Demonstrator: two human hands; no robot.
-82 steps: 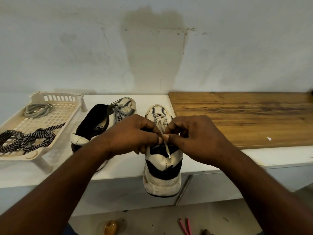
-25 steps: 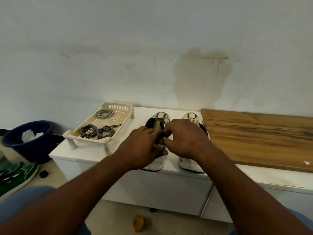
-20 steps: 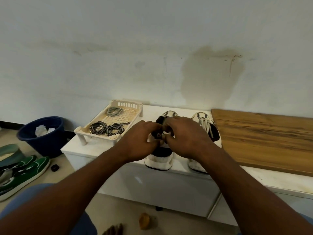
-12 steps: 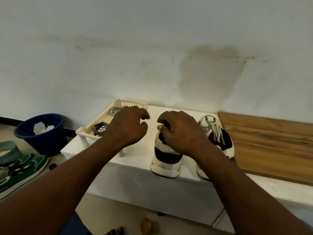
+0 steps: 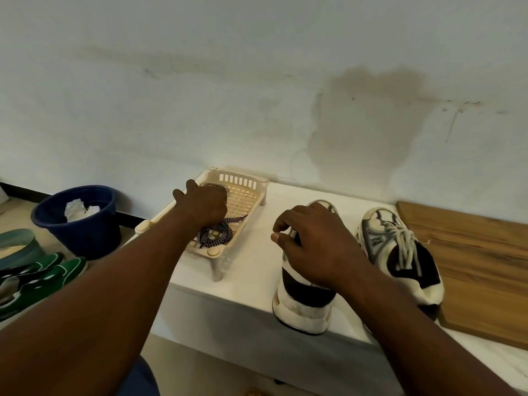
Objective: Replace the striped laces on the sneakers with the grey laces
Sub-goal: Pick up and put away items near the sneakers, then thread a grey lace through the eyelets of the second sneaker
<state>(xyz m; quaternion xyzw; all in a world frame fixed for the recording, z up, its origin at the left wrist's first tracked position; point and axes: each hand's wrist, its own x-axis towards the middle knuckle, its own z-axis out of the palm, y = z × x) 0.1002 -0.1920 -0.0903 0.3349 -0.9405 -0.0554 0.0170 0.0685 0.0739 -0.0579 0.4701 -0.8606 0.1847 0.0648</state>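
Our left hand (image 5: 204, 205), fingers hidden, reaches into the slotted plastic tray (image 5: 246, 192) at ten o'clock; right hand (image 5: 313, 247) pinches the unlaced sneaker (image 5: 304, 302).

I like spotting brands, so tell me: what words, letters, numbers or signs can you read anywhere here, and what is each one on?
"N": a large letter logo on the side of the right sneaker, the one already laced in grey.
Left sneaker: its markings are hidden under the right hand.
Basket, blue bucket, wooden board: no text visible.
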